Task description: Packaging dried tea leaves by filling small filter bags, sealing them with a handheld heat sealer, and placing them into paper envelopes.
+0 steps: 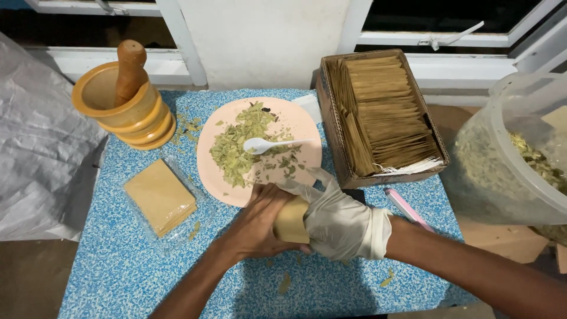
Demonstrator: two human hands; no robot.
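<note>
A small tan paper sachet (291, 220) sits between both hands just above the blue speckled counter (118, 272), at the near edge of the pink plate (307, 127). The bare left hand (260, 227) wraps its grip around the sachet's left side; the gloved right hand (333, 221) closes its grip on the right side and top. The sachet looks light, thin and limp, likely to crease or tear if squeezed, so it is best held by its flat faces or edges with the mouth kept up. The glove may slide a little on the paper.

One plate carries a loose heap of dried green leaf pieces (236, 145) and one white plastic spoon (266, 145) lying on them. To the left, a clear packet holds one stack of flat tan sachets (159, 198); the number in it cannot be counted. One wooden mortar (121, 106) stands behind it with one pestle (130, 68) upright inside. To the right, one cardboard box (331, 118) is packed with many upright sachets, too many to count. One pink flat tool (407, 210) lies beside the right wrist. One large clear tub (520, 147) of dried leaves stands at the far right.
</note>
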